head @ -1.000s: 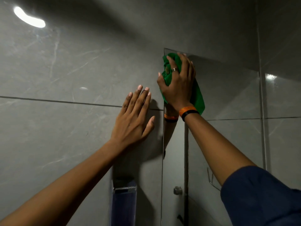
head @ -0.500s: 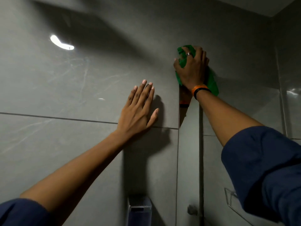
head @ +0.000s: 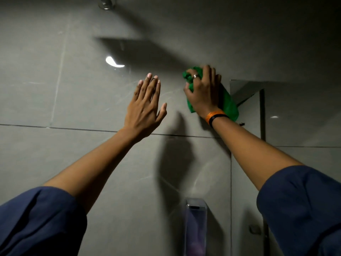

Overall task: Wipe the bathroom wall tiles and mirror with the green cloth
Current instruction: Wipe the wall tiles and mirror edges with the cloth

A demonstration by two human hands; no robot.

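My right hand (head: 203,93) presses the bunched green cloth (head: 229,106) against the grey wall tiles (head: 77,93), just left of the mirror's top left corner. The mirror (head: 295,115) fills the right side and reflects the wall. My left hand (head: 145,108) is held up with fingers spread, flat near the tile to the left of the cloth; I cannot tell whether it touches. A ring and an orange and a black band show on my right hand and wrist.
A clear wall-mounted dispenser (head: 196,226) hangs low beside the mirror's left edge. A chrome fitting (head: 106,3) sticks out at the top. A horizontal grout line (head: 55,128) crosses the wall under my hands. A small metal clip (head: 253,229) sits on the mirror's lower part.
My right hand has slid the green cloth left, off the mirror's top corner onto the tile. My left hand has lifted slightly. My view has shifted up and left.
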